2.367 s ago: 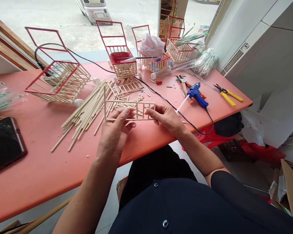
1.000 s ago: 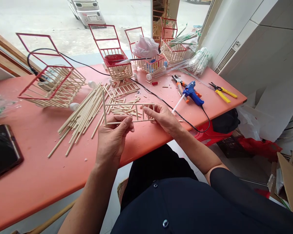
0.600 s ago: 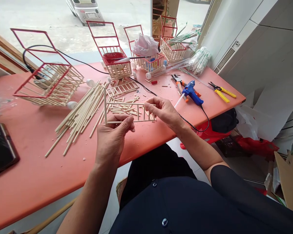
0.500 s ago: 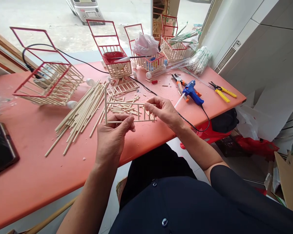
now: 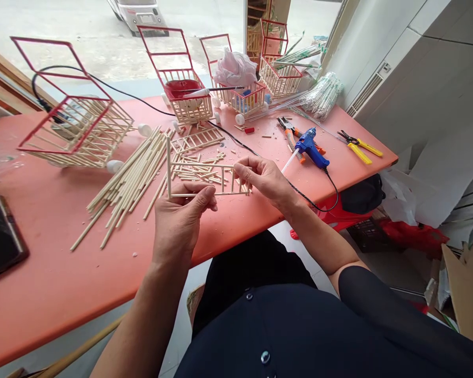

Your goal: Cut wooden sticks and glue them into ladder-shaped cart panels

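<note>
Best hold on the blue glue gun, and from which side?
The glue gun is probably best taken by its handle, the right hand, once free, coming from the near right: the handle points that way, while the white stick juts toward the near left. Mind the cord.

navy top (image 5: 319, 331) | shiny round buttons (image 5: 265, 357) | short right sleeve (image 5: 358, 291) | black legwear (image 5: 256, 265)

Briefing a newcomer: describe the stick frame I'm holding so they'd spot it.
Find the orange table. By its near edge, between left hand and right hand, is the stick frame. Unlike the similar frame lying behind, it's held near both ends.
</note>
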{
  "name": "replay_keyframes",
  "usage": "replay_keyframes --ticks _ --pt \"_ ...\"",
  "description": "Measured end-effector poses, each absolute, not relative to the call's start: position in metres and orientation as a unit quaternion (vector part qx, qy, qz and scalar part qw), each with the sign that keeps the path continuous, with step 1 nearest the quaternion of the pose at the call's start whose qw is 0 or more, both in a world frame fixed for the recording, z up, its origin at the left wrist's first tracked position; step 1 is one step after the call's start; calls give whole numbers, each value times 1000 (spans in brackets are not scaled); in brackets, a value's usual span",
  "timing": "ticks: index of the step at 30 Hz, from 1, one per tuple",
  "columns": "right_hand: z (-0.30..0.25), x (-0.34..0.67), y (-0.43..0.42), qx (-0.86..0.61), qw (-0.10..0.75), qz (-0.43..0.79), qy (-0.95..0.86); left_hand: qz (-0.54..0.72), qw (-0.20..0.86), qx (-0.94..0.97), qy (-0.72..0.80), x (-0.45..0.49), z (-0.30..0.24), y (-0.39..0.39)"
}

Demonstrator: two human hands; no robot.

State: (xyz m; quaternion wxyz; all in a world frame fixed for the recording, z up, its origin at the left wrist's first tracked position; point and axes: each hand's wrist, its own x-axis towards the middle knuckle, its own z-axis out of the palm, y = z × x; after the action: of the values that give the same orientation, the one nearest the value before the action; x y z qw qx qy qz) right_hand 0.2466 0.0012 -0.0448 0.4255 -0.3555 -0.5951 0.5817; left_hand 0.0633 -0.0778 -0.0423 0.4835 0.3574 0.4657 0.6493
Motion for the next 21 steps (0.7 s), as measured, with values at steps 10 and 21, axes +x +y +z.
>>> replay_keyframes --ticks 10,21 --pt "-47 244 -8 -343 408 637 -558 653 486 354 461 63 -42 -76" --pt "-50 236 -21 -344 424 622 -561 647 542 277 459 73 -45 -73"
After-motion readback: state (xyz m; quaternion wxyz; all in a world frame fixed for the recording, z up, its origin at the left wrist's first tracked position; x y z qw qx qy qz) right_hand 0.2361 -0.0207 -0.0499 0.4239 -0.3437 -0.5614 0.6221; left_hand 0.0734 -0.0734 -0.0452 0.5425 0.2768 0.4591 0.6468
